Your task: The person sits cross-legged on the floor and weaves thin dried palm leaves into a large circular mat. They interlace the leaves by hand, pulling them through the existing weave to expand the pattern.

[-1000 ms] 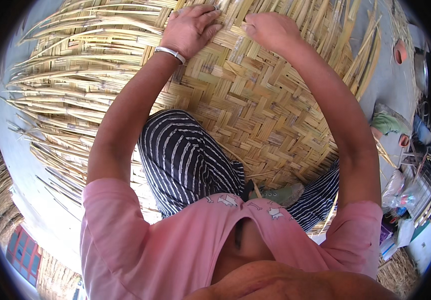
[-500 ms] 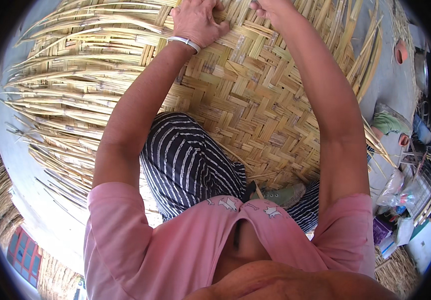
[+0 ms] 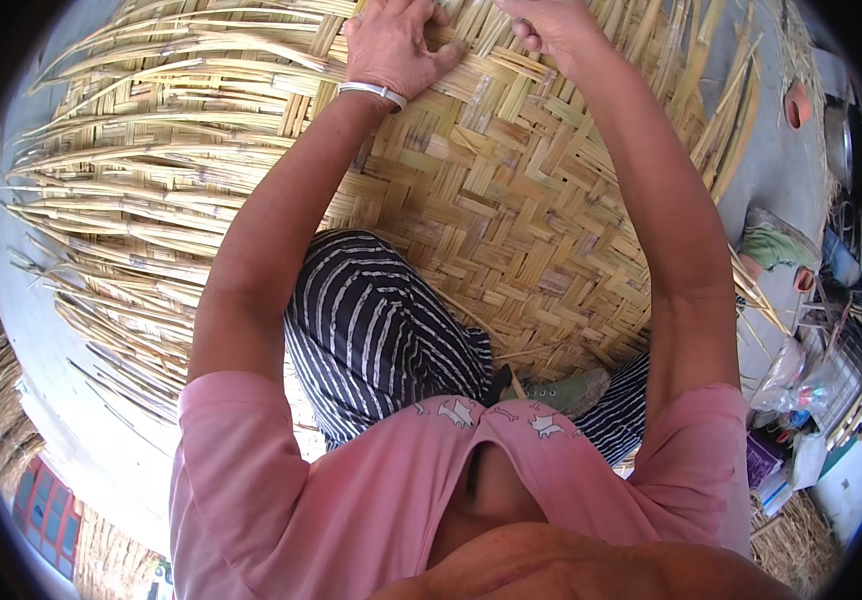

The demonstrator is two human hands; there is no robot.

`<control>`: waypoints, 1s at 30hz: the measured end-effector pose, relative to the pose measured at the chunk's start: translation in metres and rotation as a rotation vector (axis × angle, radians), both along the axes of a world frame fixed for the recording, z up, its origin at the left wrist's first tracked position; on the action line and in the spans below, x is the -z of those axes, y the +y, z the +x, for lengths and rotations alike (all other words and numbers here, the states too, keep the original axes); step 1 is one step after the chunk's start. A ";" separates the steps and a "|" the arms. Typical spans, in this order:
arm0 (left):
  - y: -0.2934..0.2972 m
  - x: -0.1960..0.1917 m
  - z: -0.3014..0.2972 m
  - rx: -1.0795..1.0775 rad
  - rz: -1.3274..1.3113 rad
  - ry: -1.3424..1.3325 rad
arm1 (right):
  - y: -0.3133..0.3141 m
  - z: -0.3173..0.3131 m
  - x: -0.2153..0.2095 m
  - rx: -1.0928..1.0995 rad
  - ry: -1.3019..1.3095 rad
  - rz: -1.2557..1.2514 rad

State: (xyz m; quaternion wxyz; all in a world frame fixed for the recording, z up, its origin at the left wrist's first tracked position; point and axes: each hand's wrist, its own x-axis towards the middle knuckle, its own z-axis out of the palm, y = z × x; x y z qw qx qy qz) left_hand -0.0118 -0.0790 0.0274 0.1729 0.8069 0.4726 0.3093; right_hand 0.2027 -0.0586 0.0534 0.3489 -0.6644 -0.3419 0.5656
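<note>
A large mat (image 3: 511, 210) of split yellow cane, woven in a zigzag pattern, spreads in front of me. My left hand (image 3: 398, 48), with a pale bangle (image 3: 373, 94) at its wrist, lies palm down on the weave near the top edge of view. Its thumb stands apart from the fingers, whose tips are partly cut off. To its right, my right hand (image 3: 556, 32) is just above the mat with its fingers curled into a pinch; whatever is between them is hidden. Long loose cane ends (image 3: 151, 200) fan out from the mat's left side.
My knee in striped cloth (image 3: 381, 320) and a green shoe (image 3: 561, 390) are at the mat's near edge. More loose cane ends (image 3: 741, 120) stick out at right. Beyond them are a clay pot (image 3: 798, 105), a green cloth (image 3: 779, 245) and a cluttered wire rack (image 3: 841, 385).
My right hand has moved slightly down and left, toward my left hand, its fingers still curled. My left hand has stayed almost in place on the mat.
</note>
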 end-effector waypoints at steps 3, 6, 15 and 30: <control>-0.002 -0.002 0.001 -0.043 -0.031 0.075 | -0.005 -0.007 -0.002 -0.066 -0.237 0.149; -0.003 -0.004 0.001 -0.035 -0.029 0.057 | -0.005 0.006 0.014 -0.296 -0.894 0.616; 0.001 -0.006 0.003 -0.026 -0.007 0.053 | -0.013 -0.014 0.004 -0.190 -0.265 0.024; 0.003 -0.003 -0.010 0.077 -0.014 -0.008 | -0.022 -0.032 0.000 -0.408 -0.960 0.435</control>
